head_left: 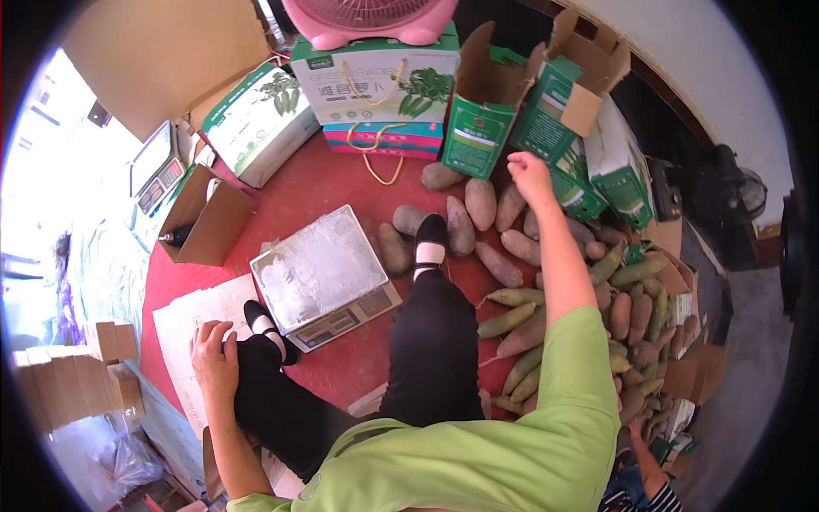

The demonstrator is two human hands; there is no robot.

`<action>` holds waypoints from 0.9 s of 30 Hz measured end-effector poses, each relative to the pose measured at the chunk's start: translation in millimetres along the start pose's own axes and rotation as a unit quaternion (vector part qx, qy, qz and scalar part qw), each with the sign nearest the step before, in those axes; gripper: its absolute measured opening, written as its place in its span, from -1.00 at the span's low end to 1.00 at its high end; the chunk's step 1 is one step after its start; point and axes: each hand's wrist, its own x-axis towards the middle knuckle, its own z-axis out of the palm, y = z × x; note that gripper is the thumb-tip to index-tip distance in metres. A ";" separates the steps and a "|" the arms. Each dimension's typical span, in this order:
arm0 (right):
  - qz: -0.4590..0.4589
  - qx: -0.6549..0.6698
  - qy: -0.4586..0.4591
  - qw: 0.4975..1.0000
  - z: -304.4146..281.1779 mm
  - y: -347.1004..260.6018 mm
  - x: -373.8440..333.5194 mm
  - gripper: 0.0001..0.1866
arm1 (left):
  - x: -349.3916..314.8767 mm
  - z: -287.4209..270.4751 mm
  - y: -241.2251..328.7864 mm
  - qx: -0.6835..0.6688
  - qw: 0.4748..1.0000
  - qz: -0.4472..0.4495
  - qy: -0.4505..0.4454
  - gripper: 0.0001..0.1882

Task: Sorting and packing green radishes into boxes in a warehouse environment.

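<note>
My left hand [213,357] rests on my left knee with its fingers laid loosely apart and nothing in them. My right hand [531,179] is stretched forward above the root vegetables, its fingers curled together; whether something small is inside is hidden. Just ahead of it stand an open green carton [474,141] and a second open green carton [543,115]. Below that hand lie brownish, soil-covered radishes [480,205] on the red floor sheet. A flat weighing scale [322,271] with a whitish plate sits between my feet.
Piled green and brown radishes [631,311] spread along my right side. A pink fan [368,15] stands on a white-and-green gift box [373,85]. Another scale [158,175] and a cardboard box [206,220] are at left. Another person's arm [650,461] shows at lower right.
</note>
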 end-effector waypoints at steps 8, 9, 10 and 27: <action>-0.213 -0.129 0.213 0.945 -27.8 -91.1 83.7 -0.80 | 9.8 -6.8 0.4 0.023 0.999 -0.022 -0.012 -0.86; -0.213 -0.122 0.227 0.942 -30.6 -97.2 89.2 -0.80 | 11.6 -5.6 0.1 0.018 1.000 -0.018 -0.017 -0.86; -0.201 -0.100 0.208 0.952 -28.7 -99.5 93.3 -0.80 | 12.0 -5.5 -0.1 0.014 0.999 -0.030 -0.022 -0.86; -0.282 -0.125 -0.206 0.929 149.2 -124.5 -26.1 -0.79 | 65.5 4.7 -55.1 -0.023 0.994 0.025 -0.100 -0.73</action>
